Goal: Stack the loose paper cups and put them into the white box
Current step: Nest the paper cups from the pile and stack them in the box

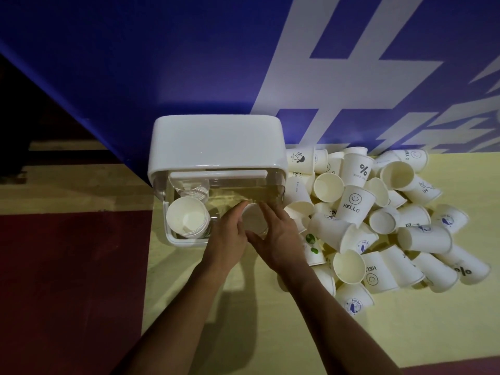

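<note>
Left hand (227, 235): fingers curled round cup stack (253, 220), left side.
Right hand (276, 239): grips same stack, right side.
Cup stack: between both palms, at white box (216, 142) opening, beside nested cups (188, 220) inside.
Loose cups (378, 217): heaped just right of box.

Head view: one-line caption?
Left hand and right hand hold a white paper cup stack at the white plastic box.
</note>
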Tool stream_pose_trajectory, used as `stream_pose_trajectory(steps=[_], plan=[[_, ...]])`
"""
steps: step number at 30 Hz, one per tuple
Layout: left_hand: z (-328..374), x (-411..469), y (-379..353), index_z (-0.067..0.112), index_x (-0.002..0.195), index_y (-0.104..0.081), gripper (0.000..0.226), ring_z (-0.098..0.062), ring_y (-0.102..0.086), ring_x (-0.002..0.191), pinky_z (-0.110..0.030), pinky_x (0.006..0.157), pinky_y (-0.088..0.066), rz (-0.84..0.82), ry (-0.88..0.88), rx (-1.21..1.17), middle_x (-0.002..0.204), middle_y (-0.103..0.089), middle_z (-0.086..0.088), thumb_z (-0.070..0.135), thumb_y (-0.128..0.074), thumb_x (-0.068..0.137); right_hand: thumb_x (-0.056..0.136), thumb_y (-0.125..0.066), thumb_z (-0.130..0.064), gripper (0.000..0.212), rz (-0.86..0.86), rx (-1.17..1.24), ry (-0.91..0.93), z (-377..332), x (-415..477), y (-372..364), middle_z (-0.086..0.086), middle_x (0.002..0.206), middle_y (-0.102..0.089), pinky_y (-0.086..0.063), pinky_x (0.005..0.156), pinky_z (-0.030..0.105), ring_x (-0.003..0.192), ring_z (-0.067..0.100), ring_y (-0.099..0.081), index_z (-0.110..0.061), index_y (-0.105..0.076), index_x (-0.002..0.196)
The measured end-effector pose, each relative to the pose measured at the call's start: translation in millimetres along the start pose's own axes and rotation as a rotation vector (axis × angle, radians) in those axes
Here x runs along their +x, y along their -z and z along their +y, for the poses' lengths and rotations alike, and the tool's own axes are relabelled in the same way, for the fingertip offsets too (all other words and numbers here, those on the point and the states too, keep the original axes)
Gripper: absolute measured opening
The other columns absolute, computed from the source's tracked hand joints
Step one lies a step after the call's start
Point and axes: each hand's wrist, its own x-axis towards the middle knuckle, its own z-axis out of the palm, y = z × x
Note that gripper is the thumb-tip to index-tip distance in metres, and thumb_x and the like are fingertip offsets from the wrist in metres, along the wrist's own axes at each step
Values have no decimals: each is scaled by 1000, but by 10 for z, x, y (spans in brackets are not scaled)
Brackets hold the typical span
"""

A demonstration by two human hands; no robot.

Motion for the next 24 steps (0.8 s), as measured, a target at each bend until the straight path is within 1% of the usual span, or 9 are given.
stream_pose_trajectory(steps=[4, 7, 9, 12, 13, 16, 18, 21, 24], plan=[[-14, 2, -6, 23, 145, -54, 50, -15, -55, 130, -12, 97, -33, -8, -16, 18, 141, -62, 2, 1, -46, 101, 83, -78, -51, 79, 3, -2, -6, -3, 3, 4, 9, 140, -59, -51, 101, 46, 124, 29, -59, -7, -55, 144], [-20, -10, -3, 24, 145, -53, 45, -14, -55, 130, -16, 99, -37, -2, -14, -9, 142, -61, 3, 7, -45, 104, 84, -77, -50, 82, -2, 12, 3, -26, -23, 26, 12, 145, -57, -50, 104, 46, 129, 31, -57, -5, -51, 148], [15, -45, 30, 23, 147, -51, 43, -12, -52, 134, -20, 105, -39, 11, -28, -25, 145, -58, 4, 14, -45, 106, 87, -77, -46, 81, 9, 58, -4, -72, -59, 97, 11, 151, -53, -48, 108, 37, 134, 27, -54, -6, -48, 151], [136, -181, 141, 24, 148, -48, 42, -11, -49, 137, -30, 110, -44, 36, -87, -16, 149, -55, 5, 21, -47, 106, 89, -75, -41, 71, 46, 129, 10, -185, -148, 264, 2, 150, -55, -47, 104, 26, 133, 18, -55, -12, -51, 150], [195, -252, 188, 24, 148, -48, 42, -10, -49, 137, -28, 110, -43, 43, -115, -8, 149, -55, 6, 23, -48, 106, 90, -76, -40, 67, 62, 154, 23, -234, -189, 336, -1, 147, -57, -47, 103, 22, 130, 14, -57, -14, -54, 147], [379, -488, 332, 25, 146, -51, 41, -4, -48, 135, -9, 106, -36, 55, -189, -16, 146, -55, 9, 26, -51, 105, 89, -79, -37, 56, 142, 231, 36, -330, -336, 614, -11, 135, -61, -40, 100, 6, 120, 0, -56, -15, -62, 138], [540, -578, 412, 25, 143, -53, 40, -4, -52, 130, -12, 103, -41, 59, -233, -19, 141, -58, 9, 33, -51, 104, 89, -79, -37, 54, 184, 256, -4, -340, -451, 910, -14, 133, -61, -44, 101, 11, 120, -3, -56, -20, -62, 138], [918, -606, 475, 31, 137, -55, 40, -1, -57, 118, -19, 91, -49, 45, -303, -24, 132, -61, 15, 45, -48, 100, 89, -77, -42, 51, 287, 261, -87, -241, -667, 1421, -22, 128, -60, -49, 93, 10, 113, -6, -57, -32, -61, 136], [1403, -537, 356, 34, 139, -54, 41, -4, -60, 110, -25, 83, -52, -8, -375, 7, 127, -64, 14, 45, -57, 99, 90, -76, -41, 45, 433, 316, -160, -21, -906, 1942, -22, 123, -67, -54, 91, 21, 113, -2, -63, -34, -64, 133]])
